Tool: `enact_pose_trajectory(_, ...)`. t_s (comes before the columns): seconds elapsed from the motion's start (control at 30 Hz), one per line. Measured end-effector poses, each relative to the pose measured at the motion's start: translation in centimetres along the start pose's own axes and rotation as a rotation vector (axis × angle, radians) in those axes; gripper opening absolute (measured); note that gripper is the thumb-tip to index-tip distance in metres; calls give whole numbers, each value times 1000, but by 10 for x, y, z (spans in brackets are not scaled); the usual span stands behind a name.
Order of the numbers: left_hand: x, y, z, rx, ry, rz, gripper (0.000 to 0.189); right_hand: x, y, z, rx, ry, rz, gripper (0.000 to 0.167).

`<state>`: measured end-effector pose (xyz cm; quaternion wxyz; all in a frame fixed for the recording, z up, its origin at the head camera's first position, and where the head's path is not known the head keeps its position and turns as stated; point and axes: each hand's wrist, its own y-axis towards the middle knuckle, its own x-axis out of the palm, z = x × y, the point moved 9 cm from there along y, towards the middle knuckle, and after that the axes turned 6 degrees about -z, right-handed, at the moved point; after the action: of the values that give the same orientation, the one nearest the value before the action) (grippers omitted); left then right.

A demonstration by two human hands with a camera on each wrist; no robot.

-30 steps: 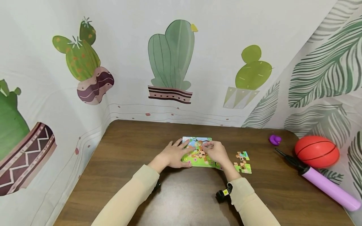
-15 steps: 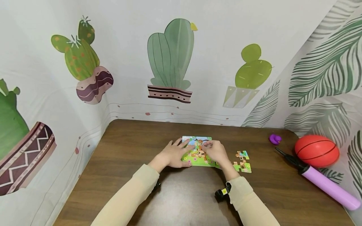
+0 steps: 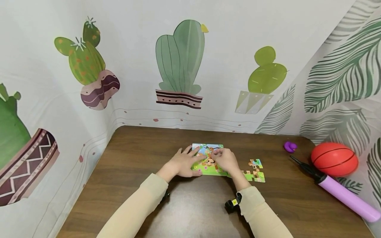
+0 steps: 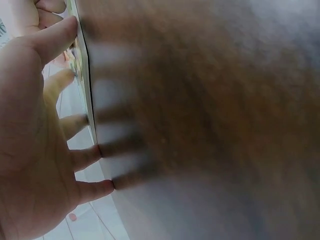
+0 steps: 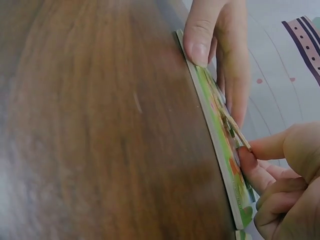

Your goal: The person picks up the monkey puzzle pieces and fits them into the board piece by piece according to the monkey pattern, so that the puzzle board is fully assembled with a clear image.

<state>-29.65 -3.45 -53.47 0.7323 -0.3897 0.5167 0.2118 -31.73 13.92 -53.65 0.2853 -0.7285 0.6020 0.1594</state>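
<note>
A flat jigsaw puzzle board with a cartoon animal picture on green and blue lies on the wooden table. My left hand rests on the board's left side with its fingers spread; in the left wrist view the fingers reach its edge. Between thumb and finger, my right hand pinches a thin puzzle piece, tilted up from the board in the right wrist view. Right of that hand lie several loose puzzle pieces, partly hidden by the right wrist.
On the table's right side are a purple rubber duck, a red ball with black lines, and a lilac hand pump with a black nozzle. A printed cloth hangs behind the table.
My right hand has shifted slightly left over the board, and the piece it pinches has moved with it. The left hand stays in place.
</note>
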Motion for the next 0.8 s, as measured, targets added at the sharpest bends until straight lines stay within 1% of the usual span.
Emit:
enact_pose_trajectory(0.2,0,0,2,-3,14,-3,74,-2,-2,-7,-35,-102,36,23)
enact_pose_trajectory(0.27,-2,-1,3,-3,8,-3,74,-4,-3,-7,-39,-118,45,23)
enact_pose_trajectory(0.4,-5,-1,5,-2,-2,-5,73,-8,-5,-4,-55,-107,46,22)
enact_pose_trajectory(0.6,-9,0,7,1,-3,11,73,-19,-13,4,-125,-91,64,21)
enact_pose_trajectory(0.7,-10,1,9,17,9,31,71,-28,-20,9,-160,-76,69,20)
enact_pose_trajectory(0.8,-11,3,12,47,35,67,67,-40,-25,13,-182,-71,81,20)
